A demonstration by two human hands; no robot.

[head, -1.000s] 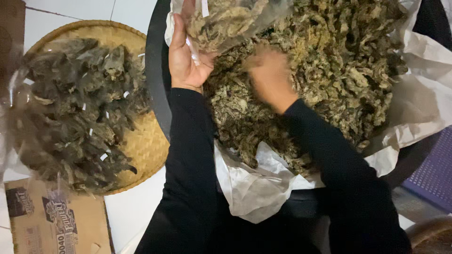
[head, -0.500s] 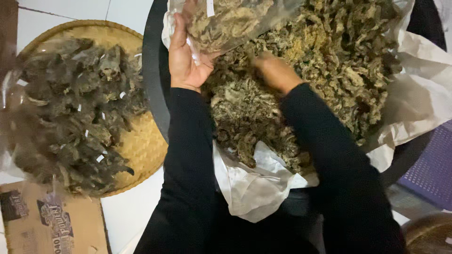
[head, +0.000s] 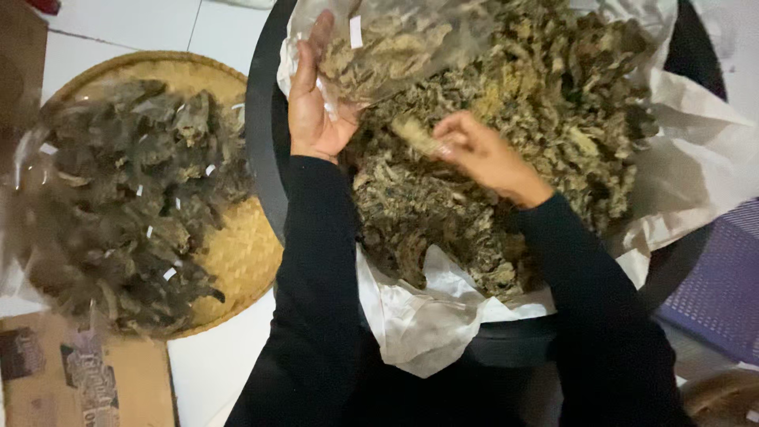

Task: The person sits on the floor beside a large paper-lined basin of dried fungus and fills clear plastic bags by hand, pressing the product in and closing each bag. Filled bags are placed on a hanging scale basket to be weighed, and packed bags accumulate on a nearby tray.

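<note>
My left hand (head: 312,103) holds up a clear plastic bag (head: 411,39) partly filled with dried brownish-green leaves. My right hand (head: 482,154) pinches a small clump of dried leaves (head: 415,134) just below the bag's mouth. Both hands are over a big heap of dried leaves (head: 506,142) lying on white plastic lining (head: 419,316) inside a large black tub (head: 261,134). Both my sleeves are black.
A round woven bamboo tray (head: 237,253) at the left carries a pile of filled clear bags (head: 126,198). A brown cardboard box (head: 71,379) lies at the lower left on the white tiled floor. A purple perforated crate (head: 711,292) stands at the right.
My right hand has lifted out of the heap with a pinch of leaves and moved left toward the bag. The left hand keeps holding the bag up.
</note>
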